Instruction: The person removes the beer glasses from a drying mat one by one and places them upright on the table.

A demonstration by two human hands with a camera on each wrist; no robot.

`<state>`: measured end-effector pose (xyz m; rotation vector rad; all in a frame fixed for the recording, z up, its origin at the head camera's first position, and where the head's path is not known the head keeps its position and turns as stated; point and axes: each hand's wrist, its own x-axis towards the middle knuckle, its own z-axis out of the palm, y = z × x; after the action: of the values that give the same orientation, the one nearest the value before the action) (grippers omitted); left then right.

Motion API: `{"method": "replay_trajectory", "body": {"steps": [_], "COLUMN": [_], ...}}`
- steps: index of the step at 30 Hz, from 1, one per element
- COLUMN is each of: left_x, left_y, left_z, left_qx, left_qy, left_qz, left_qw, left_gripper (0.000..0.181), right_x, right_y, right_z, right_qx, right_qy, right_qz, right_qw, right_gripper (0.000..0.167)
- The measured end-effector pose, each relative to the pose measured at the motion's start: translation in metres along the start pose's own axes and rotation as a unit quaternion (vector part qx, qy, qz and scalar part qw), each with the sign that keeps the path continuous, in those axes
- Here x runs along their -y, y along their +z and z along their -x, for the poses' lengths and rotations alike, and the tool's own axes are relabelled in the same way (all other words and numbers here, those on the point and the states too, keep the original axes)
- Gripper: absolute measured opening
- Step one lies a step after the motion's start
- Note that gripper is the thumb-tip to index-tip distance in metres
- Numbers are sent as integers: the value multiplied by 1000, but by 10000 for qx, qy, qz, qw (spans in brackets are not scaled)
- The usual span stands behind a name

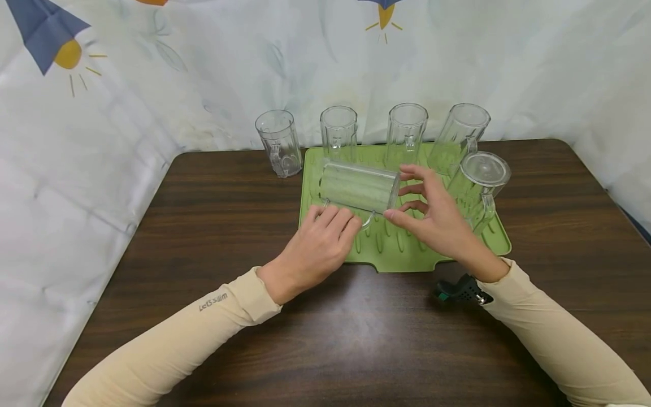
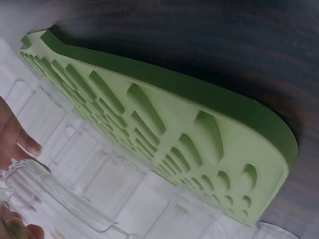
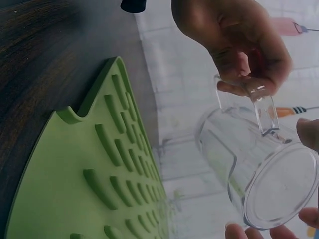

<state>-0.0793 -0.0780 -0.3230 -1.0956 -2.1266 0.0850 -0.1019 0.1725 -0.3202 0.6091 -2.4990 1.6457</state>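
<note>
A clear glass mug (image 1: pixel 358 185) is held on its side above the green drying mat (image 1: pixel 407 261), its base toward the right. My left hand (image 1: pixel 320 246) grips the mug's handle (image 3: pixel 269 112) from the near side. Around the base, my right hand (image 1: pixel 432 215) spreads its slightly bent fingers and thumb, very close to the rim. Whether its fingertips touch the glass is hard to tell. In the left wrist view, the right thumb (image 2: pixel 31 145) shows just above the glass. The right wrist view shows the round base (image 3: pixel 281 186) between the thumb and fingertips.
Several more glass mugs stand along the mat, including one upside down (image 1: pixel 485 169) at the right edge. Another mug (image 1: pixel 280 141) stands upright on the brown table (image 1: pixel 229 198), left of the mat. A patterned white sheet (image 1: pixel 203 73) hangs behind the table.
</note>
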Motion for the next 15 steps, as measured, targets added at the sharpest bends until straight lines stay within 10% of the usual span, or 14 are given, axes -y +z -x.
{"method": "replay_trajectory", "body": {"steps": [15], "left_x": [-11], "left_y": [-2], "left_z": [0], "left_qx": [289], "left_qy": [6], "left_qz": [-342], "left_qw": [9990], "left_gripper": [13], "right_x": [-8], "right_y": [10], "right_z": [0], "right_qx": [144], "right_qy": [-116], "right_qz": [13], "right_qw": [9998], "right_gripper": [86]}}
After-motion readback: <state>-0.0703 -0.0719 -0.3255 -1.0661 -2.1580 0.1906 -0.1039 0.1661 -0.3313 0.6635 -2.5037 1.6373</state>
